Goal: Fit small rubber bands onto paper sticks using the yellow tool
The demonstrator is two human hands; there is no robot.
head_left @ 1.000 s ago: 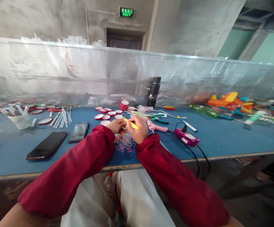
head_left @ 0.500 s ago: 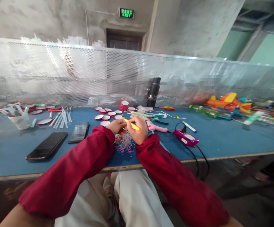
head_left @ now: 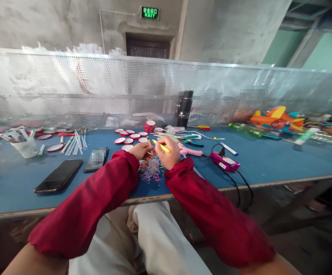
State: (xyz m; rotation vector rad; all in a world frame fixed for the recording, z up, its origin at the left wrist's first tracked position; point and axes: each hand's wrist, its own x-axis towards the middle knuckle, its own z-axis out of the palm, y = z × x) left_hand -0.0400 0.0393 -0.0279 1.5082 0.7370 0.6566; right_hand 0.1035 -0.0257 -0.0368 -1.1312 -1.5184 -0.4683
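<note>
Right hand (head_left: 168, 153), curled closed around yellow marker-like pen (head_left: 165, 148), and left hand (head_left: 139, 151), pinched closed on short pale stick (head_left: 149, 143), just beside pen. Advisable: firm left pinch, light pen grip, no squeezing. Writing: black flask (head_left: 185, 109), white mark unreadable; green-lettered wall sign (head_left: 150, 13), "EXIT" beneath Chinese characters.

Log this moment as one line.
left hand: holding slim stick | right hand: holding yellow pen, tip near stick | close by: colourful bands
</note>
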